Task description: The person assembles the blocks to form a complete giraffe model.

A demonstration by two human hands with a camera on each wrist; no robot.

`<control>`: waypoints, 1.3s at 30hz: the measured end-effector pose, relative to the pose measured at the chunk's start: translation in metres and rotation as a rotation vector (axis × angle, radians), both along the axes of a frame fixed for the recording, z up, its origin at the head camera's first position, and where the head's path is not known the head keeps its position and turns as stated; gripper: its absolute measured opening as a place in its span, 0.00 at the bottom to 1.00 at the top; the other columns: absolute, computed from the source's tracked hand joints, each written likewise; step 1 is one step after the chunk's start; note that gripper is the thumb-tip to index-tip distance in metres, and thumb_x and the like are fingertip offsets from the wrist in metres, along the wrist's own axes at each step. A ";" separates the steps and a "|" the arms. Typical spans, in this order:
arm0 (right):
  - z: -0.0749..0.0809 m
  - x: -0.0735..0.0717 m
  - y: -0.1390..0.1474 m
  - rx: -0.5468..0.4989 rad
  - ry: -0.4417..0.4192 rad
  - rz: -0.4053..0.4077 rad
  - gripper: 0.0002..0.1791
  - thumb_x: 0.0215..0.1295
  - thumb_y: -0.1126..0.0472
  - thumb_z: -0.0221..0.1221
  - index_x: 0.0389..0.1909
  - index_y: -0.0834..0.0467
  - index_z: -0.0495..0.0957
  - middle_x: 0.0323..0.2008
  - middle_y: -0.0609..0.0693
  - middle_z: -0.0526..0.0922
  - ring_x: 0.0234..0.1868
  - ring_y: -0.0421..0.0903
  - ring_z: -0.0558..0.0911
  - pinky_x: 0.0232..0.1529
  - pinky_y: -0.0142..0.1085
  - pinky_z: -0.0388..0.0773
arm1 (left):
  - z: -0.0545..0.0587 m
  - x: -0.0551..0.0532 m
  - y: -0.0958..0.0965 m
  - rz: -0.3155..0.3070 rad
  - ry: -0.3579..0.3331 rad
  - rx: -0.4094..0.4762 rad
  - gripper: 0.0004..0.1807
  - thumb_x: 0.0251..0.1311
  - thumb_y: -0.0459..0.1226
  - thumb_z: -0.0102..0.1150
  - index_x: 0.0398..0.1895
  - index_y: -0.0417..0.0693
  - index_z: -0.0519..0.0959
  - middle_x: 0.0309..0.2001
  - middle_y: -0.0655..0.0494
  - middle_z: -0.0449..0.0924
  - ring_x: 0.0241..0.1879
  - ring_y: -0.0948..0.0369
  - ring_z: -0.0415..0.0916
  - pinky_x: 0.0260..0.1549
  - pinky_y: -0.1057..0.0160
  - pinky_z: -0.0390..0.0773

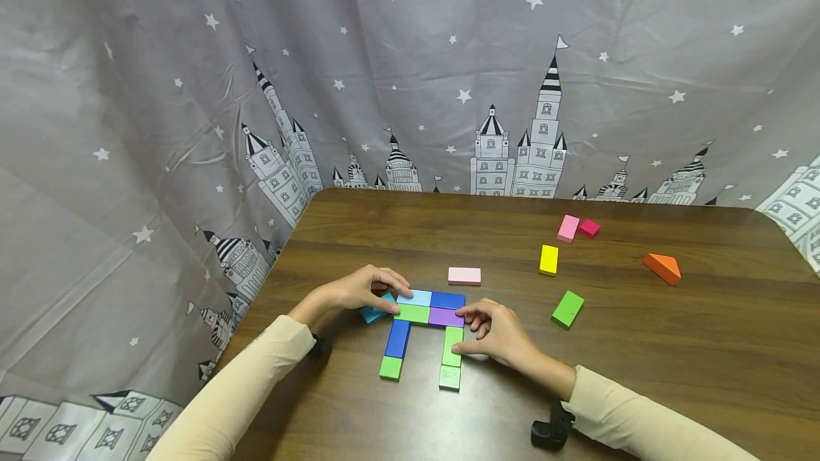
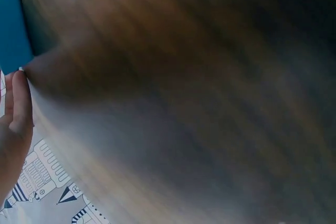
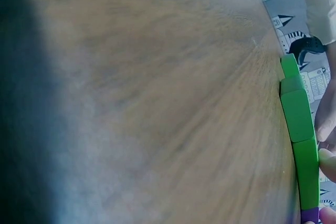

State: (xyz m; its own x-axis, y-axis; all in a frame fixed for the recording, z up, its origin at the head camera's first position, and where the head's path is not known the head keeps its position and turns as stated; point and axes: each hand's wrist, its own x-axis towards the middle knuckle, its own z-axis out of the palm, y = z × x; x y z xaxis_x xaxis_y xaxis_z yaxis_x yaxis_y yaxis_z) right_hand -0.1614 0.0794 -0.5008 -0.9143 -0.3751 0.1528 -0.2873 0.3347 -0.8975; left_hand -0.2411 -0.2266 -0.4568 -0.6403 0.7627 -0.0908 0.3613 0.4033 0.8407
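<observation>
Flat coloured blocks form a joined shape on the table. Its top rows have a light blue block (image 1: pixel 415 298), a dark blue block (image 1: pixel 448 300), a green block (image 1: pixel 411 314) and a purple block (image 1: pixel 445 317). Two legs run toward me: a blue block (image 1: pixel 397 339) with a green end block (image 1: pixel 391 368), and a light green block (image 1: pixel 452 342) with a paler one (image 1: pixel 450 377). My left hand (image 1: pixel 361 289) touches the top-left corner with fingertips and thumb. A teal block (image 1: pixel 376 310) lies partly under it. My right hand (image 1: pixel 496 333) touches the purple block and, by thumb, the light green block (image 3: pixel 306 174).
Loose blocks lie beyond and to the right: a pale pink block (image 1: pixel 464 276), a yellow block (image 1: pixel 548 260), a pink block (image 1: pixel 568 228), a small red block (image 1: pixel 589 228), a green block (image 1: pixel 567 309) and an orange triangle (image 1: pixel 663 269). A grey curtain (image 1: pixel 410 55) hangs behind the table.
</observation>
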 end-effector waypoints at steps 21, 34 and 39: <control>-0.002 0.000 0.000 -0.002 0.006 0.003 0.28 0.37 0.63 0.82 0.44 0.65 0.85 0.32 0.52 0.79 0.28 0.42 0.75 0.29 0.28 0.75 | -0.006 -0.004 0.004 -0.028 0.022 0.003 0.18 0.59 0.29 0.69 0.53 0.35 0.83 0.56 0.44 0.79 0.55 0.50 0.74 0.55 0.51 0.75; 0.006 -0.013 0.008 -0.126 -0.072 0.006 0.20 0.50 0.69 0.75 0.44 0.72 0.82 0.33 0.60 0.81 0.29 0.41 0.76 0.29 0.26 0.75 | -0.006 -0.004 0.005 -0.013 0.039 -0.020 0.19 0.59 0.31 0.70 0.54 0.37 0.83 0.56 0.46 0.79 0.59 0.50 0.73 0.60 0.50 0.72; 0.013 -0.023 0.013 -0.164 -0.077 -0.043 0.19 0.52 0.70 0.74 0.45 0.73 0.81 0.32 0.63 0.81 0.28 0.41 0.76 0.29 0.26 0.75 | -0.006 -0.003 0.005 -0.003 0.034 -0.016 0.18 0.58 0.31 0.70 0.53 0.38 0.84 0.57 0.46 0.77 0.59 0.51 0.71 0.60 0.50 0.72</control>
